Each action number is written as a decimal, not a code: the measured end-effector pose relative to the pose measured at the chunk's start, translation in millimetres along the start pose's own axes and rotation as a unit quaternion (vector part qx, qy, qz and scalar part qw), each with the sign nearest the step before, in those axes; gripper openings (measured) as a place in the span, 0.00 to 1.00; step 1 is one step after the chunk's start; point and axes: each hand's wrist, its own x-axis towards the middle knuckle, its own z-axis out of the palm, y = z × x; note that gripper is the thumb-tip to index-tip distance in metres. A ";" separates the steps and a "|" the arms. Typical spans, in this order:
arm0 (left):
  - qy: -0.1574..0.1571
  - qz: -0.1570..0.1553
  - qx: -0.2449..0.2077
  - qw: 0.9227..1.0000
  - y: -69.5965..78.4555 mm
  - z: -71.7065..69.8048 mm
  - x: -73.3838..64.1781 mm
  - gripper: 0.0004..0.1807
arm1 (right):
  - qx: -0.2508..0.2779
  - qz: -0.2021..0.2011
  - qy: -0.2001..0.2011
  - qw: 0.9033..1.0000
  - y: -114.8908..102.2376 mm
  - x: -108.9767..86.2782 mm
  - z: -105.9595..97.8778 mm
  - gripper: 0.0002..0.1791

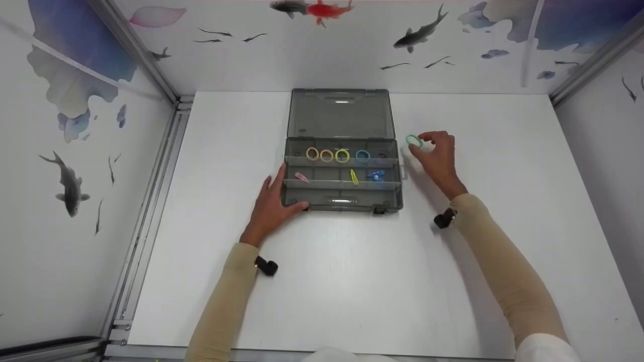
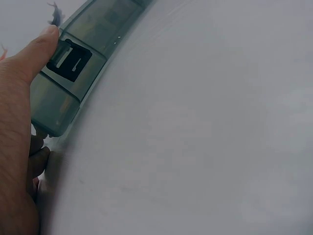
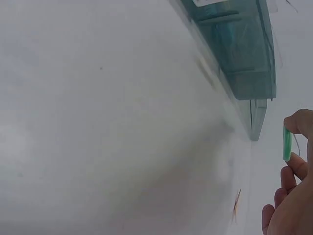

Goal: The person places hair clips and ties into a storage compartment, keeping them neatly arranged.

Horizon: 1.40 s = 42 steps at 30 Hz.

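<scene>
A grey see-through compartment box (image 1: pixel 342 207) lies on the table with its lid (image 1: pixel 342 115) folded back. My left hand (image 1: pixel 270 207) grips its front left corner, thumb on the front edge and fingers along the left side. In the left wrist view that thumb rests beside a dark latch (image 2: pixel 71 61). My right hand (image 1: pixel 438 156) pinches a light green hair tie (image 1: pixel 412 137) between thumb and fingertip, in the air right of the box. The right wrist view shows this hair tie (image 3: pixel 287 142) edge-on. Several hair ties, including a blue one (image 1: pixel 363 155), lie in the back row.
Small hair clips lie in the middle row: pink (image 1: pixel 302 177), yellow (image 1: pixel 354 176) and blue (image 1: pixel 376 175). The front row lies nearest the body. A white table (image 1: pixel 322 286) carries the box, with printed panels (image 1: pixel 342 55) behind and at both sides.
</scene>
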 end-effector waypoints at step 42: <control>0.008 0.008 0.010 1.000 0.5 0.5 0.3 0.67 | 0.002 -0.182 -0.185 0.966 -112.9 -13.5 100.5 0.18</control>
